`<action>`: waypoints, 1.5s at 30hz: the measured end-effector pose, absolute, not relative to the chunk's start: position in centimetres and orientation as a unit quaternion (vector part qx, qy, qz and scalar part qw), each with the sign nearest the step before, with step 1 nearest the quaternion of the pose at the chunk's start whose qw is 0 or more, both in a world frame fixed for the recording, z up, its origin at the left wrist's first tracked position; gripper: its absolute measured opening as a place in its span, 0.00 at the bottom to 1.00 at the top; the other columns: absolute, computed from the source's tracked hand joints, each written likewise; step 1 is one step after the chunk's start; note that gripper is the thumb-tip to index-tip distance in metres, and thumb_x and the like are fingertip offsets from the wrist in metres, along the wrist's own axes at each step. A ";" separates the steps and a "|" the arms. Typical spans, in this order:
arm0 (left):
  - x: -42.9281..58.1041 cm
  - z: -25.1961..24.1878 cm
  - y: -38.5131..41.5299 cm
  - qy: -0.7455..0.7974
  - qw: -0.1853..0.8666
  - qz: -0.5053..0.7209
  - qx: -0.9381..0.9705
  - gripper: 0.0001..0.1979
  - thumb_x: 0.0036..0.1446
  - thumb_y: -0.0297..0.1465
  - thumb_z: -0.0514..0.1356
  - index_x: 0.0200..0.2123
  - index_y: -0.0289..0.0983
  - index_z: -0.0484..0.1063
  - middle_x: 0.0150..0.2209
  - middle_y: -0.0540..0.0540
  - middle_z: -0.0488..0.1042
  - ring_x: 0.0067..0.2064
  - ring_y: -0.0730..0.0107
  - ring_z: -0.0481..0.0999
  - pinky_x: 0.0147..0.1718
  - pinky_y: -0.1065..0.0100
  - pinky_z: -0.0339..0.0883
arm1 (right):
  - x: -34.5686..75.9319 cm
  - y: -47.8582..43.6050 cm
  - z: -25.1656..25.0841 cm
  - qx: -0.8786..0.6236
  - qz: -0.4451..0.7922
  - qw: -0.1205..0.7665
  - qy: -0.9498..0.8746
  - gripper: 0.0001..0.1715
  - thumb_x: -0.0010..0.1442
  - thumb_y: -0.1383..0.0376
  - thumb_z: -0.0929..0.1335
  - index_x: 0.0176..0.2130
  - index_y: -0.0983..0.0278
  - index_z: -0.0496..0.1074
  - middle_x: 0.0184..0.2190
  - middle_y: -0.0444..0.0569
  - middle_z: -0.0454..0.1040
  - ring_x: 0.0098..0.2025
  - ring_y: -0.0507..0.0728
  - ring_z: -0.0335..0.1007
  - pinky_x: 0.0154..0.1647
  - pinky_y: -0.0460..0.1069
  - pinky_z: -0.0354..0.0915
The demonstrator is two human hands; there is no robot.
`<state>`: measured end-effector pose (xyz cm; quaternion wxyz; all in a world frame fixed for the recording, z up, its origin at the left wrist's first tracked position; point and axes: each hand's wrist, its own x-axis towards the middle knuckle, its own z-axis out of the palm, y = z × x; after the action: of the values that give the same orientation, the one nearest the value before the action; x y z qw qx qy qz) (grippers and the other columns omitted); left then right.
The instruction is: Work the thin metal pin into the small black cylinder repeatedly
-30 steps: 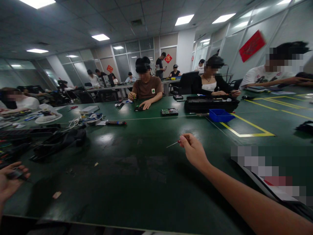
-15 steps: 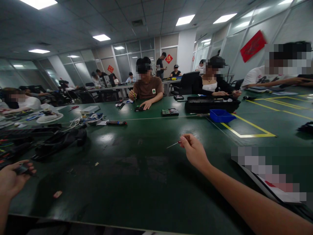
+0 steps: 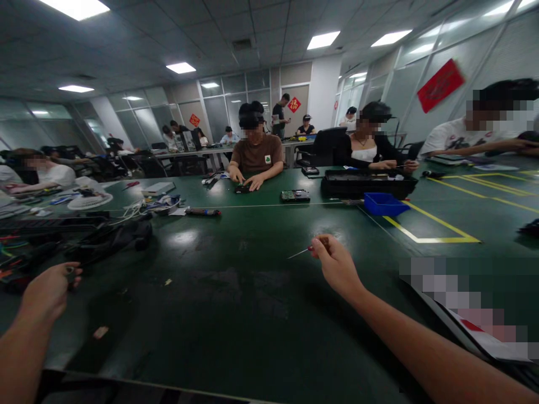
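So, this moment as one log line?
left hand: holds small dark object, partly hidden; right hand: holds slim metal tool, reddish handle; surface: green table

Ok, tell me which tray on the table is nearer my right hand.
The small blue tray; the longer black tray stands behind it, farther from your right hand.

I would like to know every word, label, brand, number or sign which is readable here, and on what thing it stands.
"福": on the red diamond sign at the back.
Too blurred: the smaller red sign farther left and the large red sign on the right.
Too blurred: print on the white shirt at far right.
No readable text: the thin-shafted tool in the right hand.
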<state>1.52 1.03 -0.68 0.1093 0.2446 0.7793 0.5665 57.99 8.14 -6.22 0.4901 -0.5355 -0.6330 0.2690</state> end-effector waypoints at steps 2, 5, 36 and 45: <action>3.3 -0.4 1.9 0.751 0.142 0.600 0.235 0.07 0.42 0.21 0.52 0.26 0.37 0.65 0.20 0.56 0.64 0.23 0.76 0.61 0.22 0.78 0.55 | 57.9 8.1 -6.0 -0.539 0.273 0.485 -0.633 0.17 0.66 0.51 0.61 0.40 0.61 0.69 0.33 0.49 0.76 0.36 0.58 0.73 0.38 0.53 0.64; 6.7 0.2 3.4 0.724 0.204 0.613 0.240 0.11 0.39 0.19 0.50 0.27 0.36 0.67 0.22 0.54 0.66 0.25 0.76 0.63 0.25 0.75 0.56 | 57.8 7.9 -5.8 -0.541 0.275 0.478 -0.635 0.18 0.66 0.51 0.61 0.39 0.61 0.69 0.31 0.49 0.75 0.36 0.59 0.72 0.37 0.53 0.64; 35.2 -8.2 10.7 0.499 0.239 0.365 0.749 0.16 0.55 0.26 0.64 0.47 0.41 0.74 0.47 0.46 0.74 0.50 0.60 0.73 0.52 0.60 0.64 | 57.8 7.3 -5.6 -0.472 0.324 0.517 -0.636 0.18 0.62 0.52 0.66 0.44 0.62 0.73 0.37 0.52 0.80 0.41 0.60 0.77 0.44 0.57 0.70; 35.8 -7.6 10.1 0.483 0.268 0.369 0.748 0.20 0.54 0.26 0.66 0.50 0.41 0.73 0.50 0.45 0.76 0.53 0.60 0.73 0.55 0.58 0.63 | 57.5 7.5 -6.3 -0.454 0.339 0.490 -0.662 0.16 0.63 0.54 0.67 0.46 0.60 0.73 0.40 0.51 0.81 0.44 0.60 0.78 0.48 0.57 0.70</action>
<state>35.80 10.09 -7.59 0.2679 0.7479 0.4826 0.3688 57.48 7.48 -6.28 0.4901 -0.4544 -0.6621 0.3390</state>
